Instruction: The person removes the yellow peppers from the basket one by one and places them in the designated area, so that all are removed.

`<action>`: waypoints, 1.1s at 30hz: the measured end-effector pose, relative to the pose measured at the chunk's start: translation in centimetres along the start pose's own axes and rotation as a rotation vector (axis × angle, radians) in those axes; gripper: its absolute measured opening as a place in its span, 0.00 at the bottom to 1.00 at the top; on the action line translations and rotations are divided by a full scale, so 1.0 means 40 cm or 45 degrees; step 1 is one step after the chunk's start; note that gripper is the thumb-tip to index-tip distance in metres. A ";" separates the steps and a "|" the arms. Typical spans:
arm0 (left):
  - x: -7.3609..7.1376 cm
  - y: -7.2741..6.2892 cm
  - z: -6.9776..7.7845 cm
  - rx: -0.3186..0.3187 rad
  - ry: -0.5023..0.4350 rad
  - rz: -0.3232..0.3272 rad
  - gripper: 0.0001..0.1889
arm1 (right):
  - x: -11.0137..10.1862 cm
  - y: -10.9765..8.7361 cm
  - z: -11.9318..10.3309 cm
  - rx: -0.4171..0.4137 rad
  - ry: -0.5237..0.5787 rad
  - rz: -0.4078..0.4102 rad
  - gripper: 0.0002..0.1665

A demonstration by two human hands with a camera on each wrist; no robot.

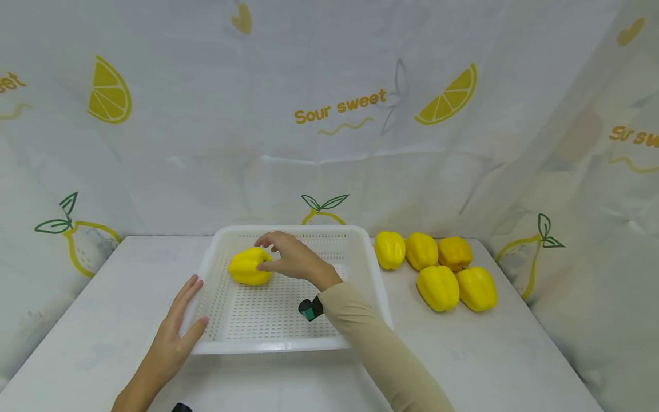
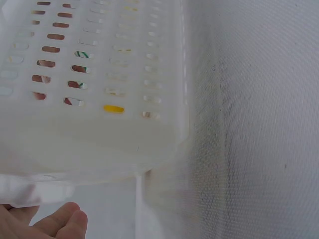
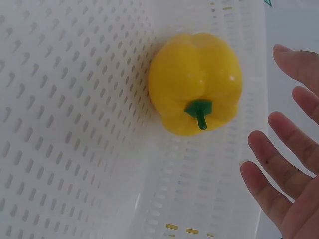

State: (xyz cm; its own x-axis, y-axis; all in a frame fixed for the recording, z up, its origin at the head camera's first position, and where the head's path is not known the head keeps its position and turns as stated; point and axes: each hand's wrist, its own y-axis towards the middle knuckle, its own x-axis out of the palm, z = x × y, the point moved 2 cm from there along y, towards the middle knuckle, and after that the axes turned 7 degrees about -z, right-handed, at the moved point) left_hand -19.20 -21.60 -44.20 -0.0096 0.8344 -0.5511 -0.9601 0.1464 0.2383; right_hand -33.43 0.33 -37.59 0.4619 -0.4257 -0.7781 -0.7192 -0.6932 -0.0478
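A yellow bell pepper (image 1: 248,266) with a green stem lies in the back left of a white perforated plastic basket (image 1: 288,345). Just over it, my right hand (image 1: 294,258) reaches in from the right. In the right wrist view the spread fingers (image 3: 286,144) of that hand are apart from the pepper (image 3: 194,82), with nothing in them. My left hand (image 1: 172,332) is at the basket's left side, its fingers extended along the rim and the thumb toward the front corner. The left wrist view shows its fingertips (image 2: 70,221) close below the basket edge (image 2: 89,149).
Right of the basket, several yellow bell peppers (image 1: 437,288) sit grouped on the white table (image 1: 489,355). A white cloth (image 1: 206,143) printed with lemons hangs behind the table and along its sides. A small dark camera (image 1: 311,309) is strapped to the right wrist.
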 end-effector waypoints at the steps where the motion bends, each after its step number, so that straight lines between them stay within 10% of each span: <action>1: 0.000 0.000 0.001 0.003 -0.002 0.001 0.35 | 0.002 0.002 0.000 0.005 -0.011 -0.006 0.29; 33: 0.001 -0.002 -0.002 0.016 -0.013 0.013 0.35 | 0.066 0.049 0.047 0.143 -0.179 -0.130 0.39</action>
State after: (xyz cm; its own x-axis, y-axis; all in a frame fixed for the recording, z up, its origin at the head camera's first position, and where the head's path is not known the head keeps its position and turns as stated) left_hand -19.15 -21.62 -44.29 -0.0168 0.8414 -0.5402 -0.9564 0.1440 0.2540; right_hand -34.57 -1.06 -40.92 0.4643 -0.2655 -0.8450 -0.7290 -0.6563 -0.1944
